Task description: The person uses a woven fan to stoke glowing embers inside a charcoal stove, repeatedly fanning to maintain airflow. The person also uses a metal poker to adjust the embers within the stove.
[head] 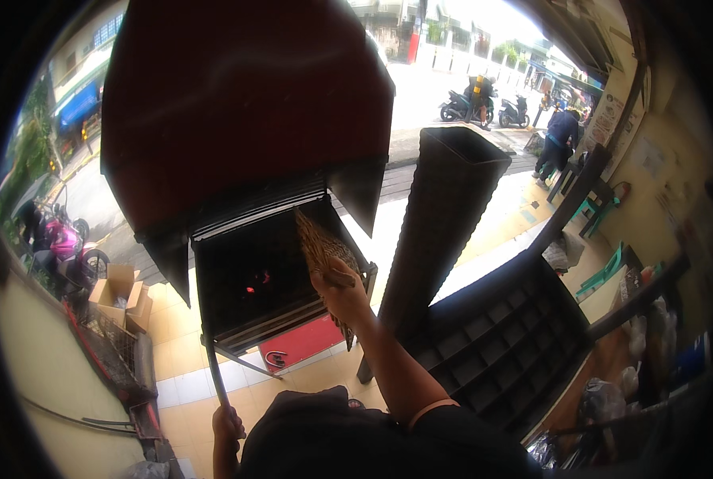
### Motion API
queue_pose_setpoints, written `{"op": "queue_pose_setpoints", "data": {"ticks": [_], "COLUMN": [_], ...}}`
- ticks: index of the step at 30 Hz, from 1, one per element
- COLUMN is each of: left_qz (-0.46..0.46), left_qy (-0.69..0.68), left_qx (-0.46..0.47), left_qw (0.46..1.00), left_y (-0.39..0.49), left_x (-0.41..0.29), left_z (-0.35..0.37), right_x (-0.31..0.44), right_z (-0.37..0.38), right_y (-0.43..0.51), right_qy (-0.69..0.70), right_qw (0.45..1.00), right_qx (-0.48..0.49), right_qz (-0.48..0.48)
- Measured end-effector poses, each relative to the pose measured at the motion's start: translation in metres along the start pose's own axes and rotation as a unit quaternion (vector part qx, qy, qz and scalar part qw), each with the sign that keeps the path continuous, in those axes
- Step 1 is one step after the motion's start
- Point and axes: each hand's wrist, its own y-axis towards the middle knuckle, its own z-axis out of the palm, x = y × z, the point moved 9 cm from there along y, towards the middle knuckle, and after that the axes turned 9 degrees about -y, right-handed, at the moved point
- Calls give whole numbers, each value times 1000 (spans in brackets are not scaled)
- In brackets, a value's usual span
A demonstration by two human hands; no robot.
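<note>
In my right hand (343, 299) is a woven hand fan (314, 242), tilted on edge over the right side of a black charcoal grill (224, 311). Two small patches of coals (250, 290) glow red in its dark bed. My left hand (227, 424), low in the view, grips the lower end of a long dark rod (214, 365) that runs up along the grill's left side. Whether the rod is joined to the grill I cannot tell. A dark red metal hood (248, 102) rises behind the coal bed.
Right of the grill stands a tall, dark, tapered column (446, 221) beside a dark compartmented rack (500, 347). Cardboard boxes (120, 293) sit on the tiled floor at left. Under the grill is a red panel (302, 344). A person (557, 141) bends near the street, with parked motorcycles (514, 112) beyond.
</note>
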Motion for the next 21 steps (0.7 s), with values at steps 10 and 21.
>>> {"op": "queue_pose_setpoints", "data": {"ticks": [10, 21], "left_qz": [11, -17], "left_qy": [3, 22], "left_qx": [20, -13], "left_qw": [1000, 1000], "left_y": [6, 5], "left_x": [4, 4], "left_z": [-3, -7], "right_x": [-10, 8], "right_z": [-18, -14], "right_y": [5, -5], "right_qy": [-193, -5], "right_qw": [974, 995], "right_qx": [-104, -98], "right_qz": [57, 10]}}
